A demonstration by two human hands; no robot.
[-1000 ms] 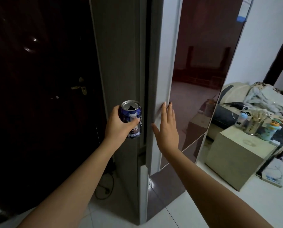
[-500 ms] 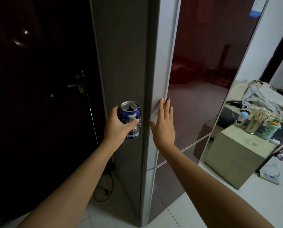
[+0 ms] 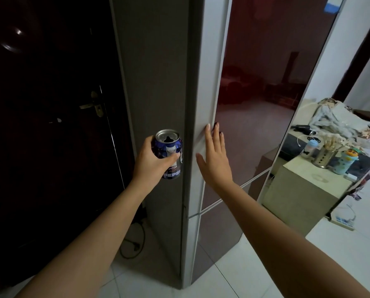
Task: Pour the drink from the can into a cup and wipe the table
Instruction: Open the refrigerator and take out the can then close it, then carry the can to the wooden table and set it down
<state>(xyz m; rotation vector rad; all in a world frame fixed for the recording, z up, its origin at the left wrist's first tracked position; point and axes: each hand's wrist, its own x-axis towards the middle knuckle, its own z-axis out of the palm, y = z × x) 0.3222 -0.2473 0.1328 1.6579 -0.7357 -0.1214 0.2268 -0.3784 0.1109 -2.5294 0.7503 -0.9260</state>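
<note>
Blue can (image 3: pixel 169 154) gripped upright by left hand (image 3: pixel 152 161).

Tall fridge at twelve o'clock, two hands before it.
Left hand (image 3: pixel 152 161) holds the opened blue drink can (image 3: pixel 169 153) upright at eleven; right hand (image 3: pixel 215 161) lies flat against the glossy dark-red fridge door (image 3: pixel 255 104); low pale side table (image 3: pixel 304 186) at three.

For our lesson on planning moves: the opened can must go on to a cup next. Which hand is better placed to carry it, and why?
The left hand: it already grips the upright Pepsi can. The right hand lies flat with straight fingers against the fridge door, holding nothing.
</note>
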